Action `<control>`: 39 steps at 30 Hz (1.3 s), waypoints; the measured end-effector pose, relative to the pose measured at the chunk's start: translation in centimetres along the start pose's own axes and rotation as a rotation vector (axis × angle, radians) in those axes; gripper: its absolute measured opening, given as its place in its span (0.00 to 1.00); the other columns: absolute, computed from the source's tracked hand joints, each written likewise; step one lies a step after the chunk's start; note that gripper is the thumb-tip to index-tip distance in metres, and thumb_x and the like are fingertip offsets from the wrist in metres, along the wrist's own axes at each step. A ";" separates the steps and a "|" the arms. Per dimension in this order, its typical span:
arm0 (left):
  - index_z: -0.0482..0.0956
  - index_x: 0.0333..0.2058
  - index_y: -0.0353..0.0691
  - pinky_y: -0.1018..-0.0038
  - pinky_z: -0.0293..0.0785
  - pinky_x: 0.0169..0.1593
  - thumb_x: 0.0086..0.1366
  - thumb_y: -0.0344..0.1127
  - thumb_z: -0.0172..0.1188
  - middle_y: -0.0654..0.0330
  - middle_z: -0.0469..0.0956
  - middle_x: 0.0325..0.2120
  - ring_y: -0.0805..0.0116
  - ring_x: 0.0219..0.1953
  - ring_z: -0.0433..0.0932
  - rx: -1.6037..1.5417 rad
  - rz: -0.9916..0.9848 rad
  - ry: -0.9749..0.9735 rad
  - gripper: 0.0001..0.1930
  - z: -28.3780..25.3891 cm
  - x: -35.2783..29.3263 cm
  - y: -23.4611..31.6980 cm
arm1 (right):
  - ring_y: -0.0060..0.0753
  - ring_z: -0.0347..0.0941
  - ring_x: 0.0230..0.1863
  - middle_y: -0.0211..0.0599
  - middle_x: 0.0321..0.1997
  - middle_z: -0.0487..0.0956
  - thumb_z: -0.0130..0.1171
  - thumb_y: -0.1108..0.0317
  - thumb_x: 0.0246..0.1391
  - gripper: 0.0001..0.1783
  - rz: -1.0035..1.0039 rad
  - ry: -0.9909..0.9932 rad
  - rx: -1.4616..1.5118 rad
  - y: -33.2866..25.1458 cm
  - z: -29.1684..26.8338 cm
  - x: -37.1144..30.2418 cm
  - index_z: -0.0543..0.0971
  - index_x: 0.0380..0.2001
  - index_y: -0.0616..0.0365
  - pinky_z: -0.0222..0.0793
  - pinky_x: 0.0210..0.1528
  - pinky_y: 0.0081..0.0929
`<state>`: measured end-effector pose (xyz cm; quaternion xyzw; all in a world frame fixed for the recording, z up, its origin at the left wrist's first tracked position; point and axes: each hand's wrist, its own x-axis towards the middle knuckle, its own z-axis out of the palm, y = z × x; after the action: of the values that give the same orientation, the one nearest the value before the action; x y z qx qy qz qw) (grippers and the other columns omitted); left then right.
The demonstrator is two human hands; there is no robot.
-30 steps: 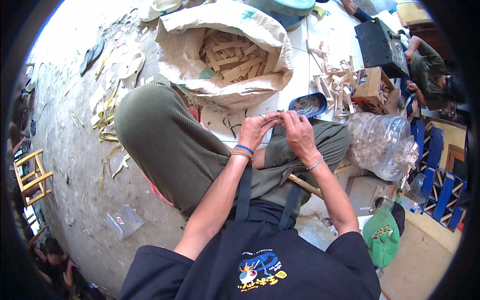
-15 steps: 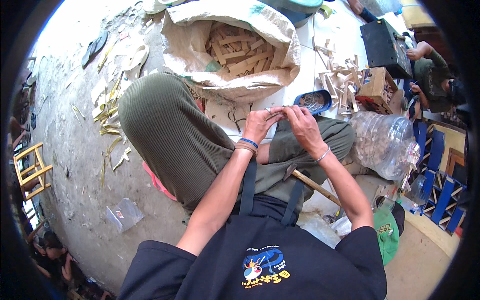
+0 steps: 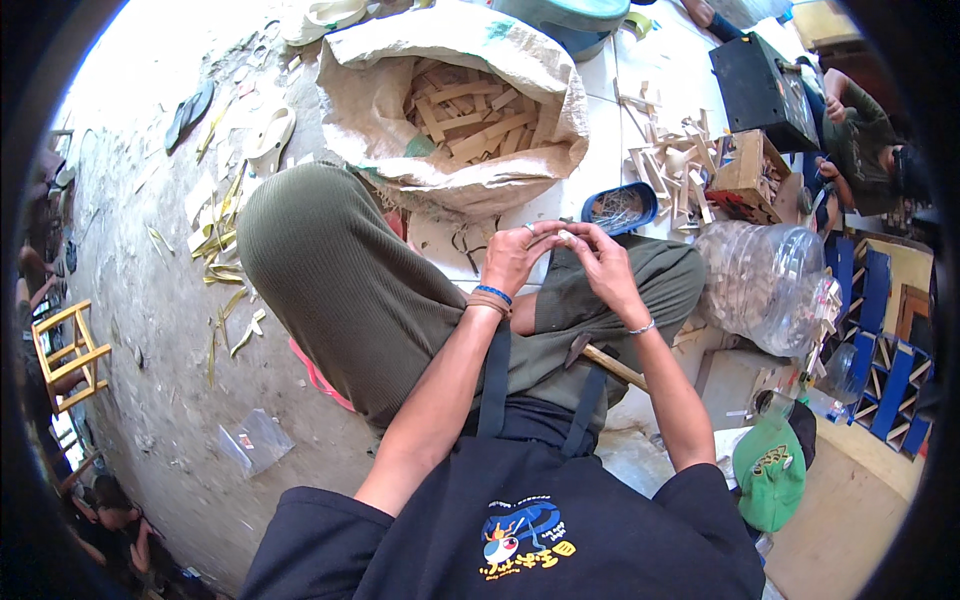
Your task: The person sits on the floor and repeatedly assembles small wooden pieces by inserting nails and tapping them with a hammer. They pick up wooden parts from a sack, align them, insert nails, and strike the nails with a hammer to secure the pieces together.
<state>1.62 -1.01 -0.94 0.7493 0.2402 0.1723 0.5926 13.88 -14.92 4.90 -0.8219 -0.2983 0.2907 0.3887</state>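
Note:
My left hand (image 3: 510,262) and my right hand (image 3: 606,268) meet above my lap, fingertips pinched together. Whatever they hold between them is too small to make out; a pale spot shows by the right thumb. Just beyond the right hand sits a blue oval tray (image 3: 655,203) holding thin nails. A hammer (image 3: 615,367) with a wooden handle rests across my lap, its dark head towards the middle and its handle running under my right forearm.
Ahead stands a white woven sack (image 3: 350,115) of wood strips (image 3: 485,125). Loose wood pieces (image 3: 675,170), a wooden box (image 3: 745,180) and a large clear plastic bottle (image 3: 755,280) lie to the right. A green cap (image 3: 770,480) is at lower right. Another person (image 3: 860,150) sits at far right.
My hands stay together at nearly the same spot, with the right fingers and thumb slightly shifted. My right forearm has drawn a little inward. The whole view has shifted slightly.

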 end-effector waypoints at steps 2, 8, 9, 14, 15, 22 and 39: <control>0.89 0.50 0.47 0.69 0.82 0.43 0.67 0.45 0.70 0.52 0.88 0.37 0.61 0.38 0.89 0.007 -0.026 -0.028 0.16 -0.1 0.1 -0.1 | 0.24 0.83 0.43 0.39 0.41 0.88 0.61 0.64 0.70 0.15 0.058 -0.013 0.084 0.8 0.4 0.3 0.82 0.51 0.64 0.77 0.47 0.27; 0.86 0.55 0.44 0.67 0.83 0.49 0.65 0.42 0.72 0.52 0.88 0.43 0.60 0.45 0.89 -0.005 0.093 0.005 0.21 -0.2 -0.1 0.2 | 0.19 0.79 0.41 0.33 0.39 0.87 0.61 0.64 0.70 0.15 0.111 -0.075 0.173 2.2 -0.2 1.1 0.83 0.51 0.64 0.76 0.47 0.23; 0.85 0.55 0.43 0.66 0.83 0.49 0.65 0.42 0.72 0.52 0.88 0.43 0.60 0.46 0.89 -0.011 0.079 0.001 0.21 -0.1 -0.1 0.1 | 0.19 0.79 0.41 0.33 0.39 0.87 0.61 0.64 0.70 0.15 0.109 -0.076 0.177 2.2 -0.2 1.0 0.83 0.51 0.64 0.76 0.47 0.23; 0.86 0.52 0.42 0.66 0.83 0.49 0.64 0.41 0.73 0.51 0.88 0.42 0.59 0.46 0.88 0.038 0.032 -0.041 0.19 -0.1 0.3 -0.4 | 0.19 0.80 0.40 0.33 0.38 0.87 0.60 0.65 0.70 0.15 0.101 -0.057 0.197 2.0 0.1 0.8 0.83 0.50 0.64 0.75 0.46 0.24; 0.86 0.51 0.42 0.65 0.83 0.49 0.64 0.41 0.73 0.50 0.88 0.41 0.56 0.45 0.88 0.021 0.039 -0.037 0.19 -0.1 0.3 -0.5 | 0.20 0.80 0.40 0.34 0.38 0.87 0.60 0.65 0.70 0.14 0.091 -0.057 0.183 1.9 0.1 0.8 0.83 0.50 0.64 0.76 0.46 0.24; 0.86 0.49 0.42 0.64 0.82 0.47 0.63 0.39 0.73 0.48 0.87 0.39 0.53 0.44 0.88 0.019 0.020 -0.032 0.17 -0.2 0.3 -0.3 | 0.22 0.81 0.39 0.37 0.37 0.87 0.60 0.64 0.69 0.14 0.070 -0.040 0.117 2.0 0.3 0.9 0.83 0.50 0.62 0.76 0.45 0.27; 0.86 0.50 0.41 0.69 0.83 0.48 0.65 0.39 0.73 0.52 0.89 0.41 0.62 0.44 0.89 -0.098 -0.044 -0.074 0.17 -0.5 0.4 0.0 | 0.19 0.78 0.40 0.31 0.37 0.84 0.59 0.66 0.71 0.13 0.077 -0.041 0.300 2.1 0.5 0.6 0.81 0.50 0.63 0.74 0.46 0.22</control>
<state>1.69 -0.35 -0.84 0.7199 0.2258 0.1432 0.6404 14.47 -15.34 2.80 -0.7593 -0.2275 0.3635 0.4894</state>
